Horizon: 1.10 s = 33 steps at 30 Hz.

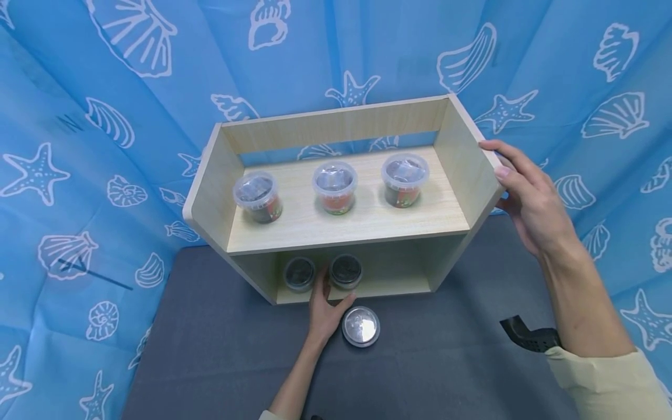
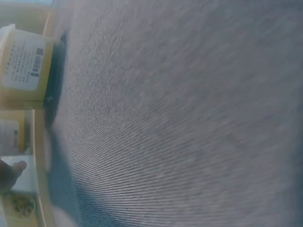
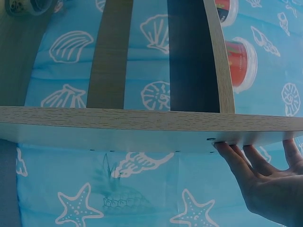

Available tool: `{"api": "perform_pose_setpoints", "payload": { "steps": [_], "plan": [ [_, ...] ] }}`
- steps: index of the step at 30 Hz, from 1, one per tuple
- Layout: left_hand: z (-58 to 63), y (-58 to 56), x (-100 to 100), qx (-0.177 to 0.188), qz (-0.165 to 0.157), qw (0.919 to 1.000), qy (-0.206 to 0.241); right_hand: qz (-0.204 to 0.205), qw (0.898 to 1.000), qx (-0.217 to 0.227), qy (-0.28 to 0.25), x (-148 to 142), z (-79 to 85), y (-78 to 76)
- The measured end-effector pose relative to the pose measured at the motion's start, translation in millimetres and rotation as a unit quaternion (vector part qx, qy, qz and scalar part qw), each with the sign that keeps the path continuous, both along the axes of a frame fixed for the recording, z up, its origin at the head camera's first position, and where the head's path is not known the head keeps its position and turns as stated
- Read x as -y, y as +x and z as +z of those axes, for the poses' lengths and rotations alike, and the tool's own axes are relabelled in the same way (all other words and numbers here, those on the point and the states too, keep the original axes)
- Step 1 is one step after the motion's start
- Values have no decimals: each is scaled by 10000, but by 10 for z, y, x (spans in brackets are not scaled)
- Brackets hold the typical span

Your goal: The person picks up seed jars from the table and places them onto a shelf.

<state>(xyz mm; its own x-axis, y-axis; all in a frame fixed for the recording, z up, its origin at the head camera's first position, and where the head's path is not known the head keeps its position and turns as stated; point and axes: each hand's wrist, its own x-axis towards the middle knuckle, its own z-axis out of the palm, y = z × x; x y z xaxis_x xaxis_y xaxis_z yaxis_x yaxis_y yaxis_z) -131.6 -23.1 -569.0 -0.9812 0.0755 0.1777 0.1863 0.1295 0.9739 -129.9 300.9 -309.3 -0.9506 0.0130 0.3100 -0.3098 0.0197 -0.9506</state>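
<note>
My left hand (image 1: 324,312) reaches into the lower compartment of a pale wooden shelf (image 1: 346,238). Its fingers lie between a left jar (image 1: 299,274) and a right jar (image 1: 346,272), both dark-topped; the thumb stretches out near the shelf's front edge. One fingertip (image 2: 19,167) shows between the labelled jars in the left wrist view. Close to that thumb, a shiny-topped jar (image 1: 361,326) stands on the dark cloth; its white label (image 2: 26,64) shows from the side. My right hand (image 1: 530,198) rests its fingertips against the outer face of the right side panel (image 3: 142,135).
Along the upper board stand three clear-lidded tubs: left (image 1: 257,197), middle (image 1: 335,188) and right (image 1: 404,179). A blue shell-print curtain (image 1: 357,58) hangs behind and around the shelf. Dark grey cloth (image 1: 252,361) covers the table. A black strap piece (image 1: 530,337) juts from the right wrist.
</note>
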Motion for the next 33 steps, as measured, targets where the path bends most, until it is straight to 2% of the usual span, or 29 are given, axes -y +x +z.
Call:
{"api": "perform_pose_setpoints", "payload": {
  "steps": [3,5,11,16,18,20,23,26,29,32,33],
  "plan": [
    [131,105,48,202,-49,9996,167,-14,10000,13,-2,0,0,-2],
    [157,158,76,274,-105,9992,269,-40,10000,39,-5,-7,-2,4],
    [-84,207,136,337,-161,9991,203,-88,9999,48,-2,-22,0,19],
    [-136,275,177,284,-228,9991,211,-51,10000,65,19,-11,5,15],
    [-127,303,187,330,-466,9979,297,-27,10000,63,-6,-7,12,10],
    [-87,333,206,407,-837,9948,404,-8,10000,45,-51,0,14,0],
    [7,376,234,588,-1483,9857,550,-13,10000,2,-82,1,15,-7],
    [77,421,256,689,-1960,9770,487,4,10000,-26,-65,-2,7,-6],
    [89,464,267,731,-2174,9732,160,10,10000,-25,-46,-5,-11,-4],
    [95,501,266,757,-2234,9715,-227,-9,10000,-5,-5,-2,-27,-4],
    [58,506,261,760,-2214,9715,-362,-17,10000,5,13,0,-29,-4]
  ]
}}
